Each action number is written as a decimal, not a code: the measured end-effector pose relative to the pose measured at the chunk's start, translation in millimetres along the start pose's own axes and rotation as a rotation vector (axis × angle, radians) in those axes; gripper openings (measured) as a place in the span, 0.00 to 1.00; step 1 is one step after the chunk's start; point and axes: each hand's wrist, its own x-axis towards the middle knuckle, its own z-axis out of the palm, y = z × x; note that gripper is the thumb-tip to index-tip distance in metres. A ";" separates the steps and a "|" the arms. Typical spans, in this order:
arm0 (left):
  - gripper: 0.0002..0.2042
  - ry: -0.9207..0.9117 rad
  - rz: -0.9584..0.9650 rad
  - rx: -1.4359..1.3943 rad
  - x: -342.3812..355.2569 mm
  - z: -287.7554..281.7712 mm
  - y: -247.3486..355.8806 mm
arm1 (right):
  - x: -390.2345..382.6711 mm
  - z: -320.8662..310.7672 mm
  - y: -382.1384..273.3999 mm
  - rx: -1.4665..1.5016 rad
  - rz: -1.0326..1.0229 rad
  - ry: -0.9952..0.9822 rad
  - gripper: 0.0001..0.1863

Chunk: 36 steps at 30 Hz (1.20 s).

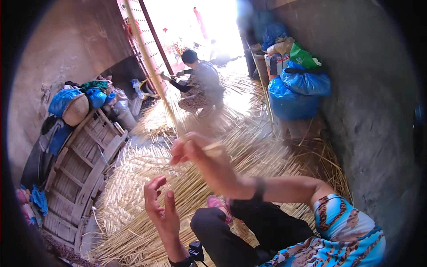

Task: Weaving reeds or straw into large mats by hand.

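Observation:
My left hand is raised above the reeds, thumb up and fingers loosely bent apart, with nothing in it. Farther forward and to the right, my right hand is curled, blurred by motion, and a pale reed strip shows at it. Below both hands, long loose reeds lie across a woven reed mat. A tall reed slants from the top of the view down toward my right hand; its lower end is blurred.
Ahead, another person squats on the reeds near a bright doorway, gloved hands by the tall reed. A wooden slatted frame with bags and a basket stands left. Blue bags are piled at right by the grey wall.

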 end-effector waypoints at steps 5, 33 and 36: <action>0.17 -0.088 0.142 -0.208 -7.5 -9.5 46.8 | 5.3 72.3 -32.6 0.396 -0.032 -0.069 0.17; 0.09 -0.737 -0.428 -0.293 11.4 35.3 -199.5 | -38.9 -135.8 209.0 0.078 0.988 -0.069 0.11; 0.09 -0.750 -0.633 -0.405 -5.5 54.5 -265.2 | -59.5 -155.4 251.9 0.081 1.068 -0.059 0.11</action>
